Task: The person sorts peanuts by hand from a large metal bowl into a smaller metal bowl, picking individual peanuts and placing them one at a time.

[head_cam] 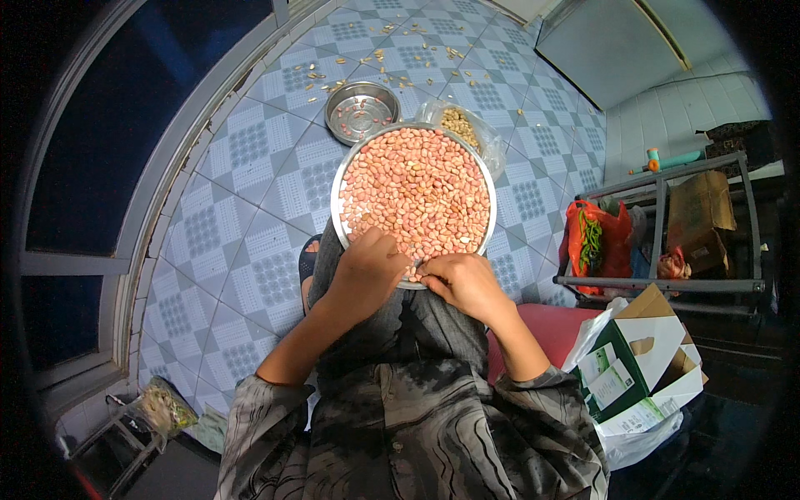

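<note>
A round metal tray (335, 203) full of reddish shelled peanuts (415, 187) rests over my thighs. My left hand (373, 265) is at the tray's near rim, knuckles up, its fingers curled down among the nearest kernels. Just to its right, my right hand (465, 281) reaches over the same rim with thumb and forefinger close together. A few kernels show between the two hands. My own fingers hide the left fingertips, and whether either hand pinches a kernel is not clear.
Beyond the tray are a steel bowl (334, 122) with a few kernels and a clear plastic bag (494, 147) of unshelled peanuts. Shells (378, 56) litter the tiled floor. At right stand a metal rack (659, 284) with a red bag (609, 228), and an opened carton (650, 356).
</note>
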A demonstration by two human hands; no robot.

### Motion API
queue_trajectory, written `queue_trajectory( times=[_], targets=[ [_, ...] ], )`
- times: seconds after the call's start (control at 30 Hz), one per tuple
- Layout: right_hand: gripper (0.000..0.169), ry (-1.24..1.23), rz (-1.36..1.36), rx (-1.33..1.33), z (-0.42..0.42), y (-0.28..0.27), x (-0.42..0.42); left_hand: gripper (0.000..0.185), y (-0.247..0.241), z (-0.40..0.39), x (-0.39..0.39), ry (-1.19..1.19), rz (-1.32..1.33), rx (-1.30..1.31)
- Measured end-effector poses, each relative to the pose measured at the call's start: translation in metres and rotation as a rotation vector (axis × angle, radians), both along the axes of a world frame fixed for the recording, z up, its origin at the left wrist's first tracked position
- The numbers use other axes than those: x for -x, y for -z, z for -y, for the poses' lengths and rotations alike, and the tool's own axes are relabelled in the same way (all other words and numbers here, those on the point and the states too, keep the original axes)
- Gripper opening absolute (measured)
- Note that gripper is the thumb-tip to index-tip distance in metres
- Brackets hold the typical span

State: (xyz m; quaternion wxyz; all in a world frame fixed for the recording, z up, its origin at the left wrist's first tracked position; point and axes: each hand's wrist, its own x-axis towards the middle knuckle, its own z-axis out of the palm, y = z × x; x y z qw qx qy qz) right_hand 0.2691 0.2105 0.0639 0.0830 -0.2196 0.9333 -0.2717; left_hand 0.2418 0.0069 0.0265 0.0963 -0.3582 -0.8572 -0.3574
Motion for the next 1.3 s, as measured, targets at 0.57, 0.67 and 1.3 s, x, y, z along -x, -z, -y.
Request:
queue_trajectory(
  times=[0.57,0.67,1.3],
  targets=[
    [0.007,0.257,0.353,0.458,-0.004,0.008,0.017,0.013,-0.034,0.038,0.019,-0.307,0.204,-0.211],
    [0.005,0.263,0.554,1.376,-0.033,0.013,0.031,0.014,-0.032,0.041,0.027,-0.391,0.097,-0.185],
    [0.017,0.106,-0.042,-0.016,0.014,0.013,0.097,0.037,0.034,0.02,0.085,-0.423,0.305,-0.347]
  ],
)
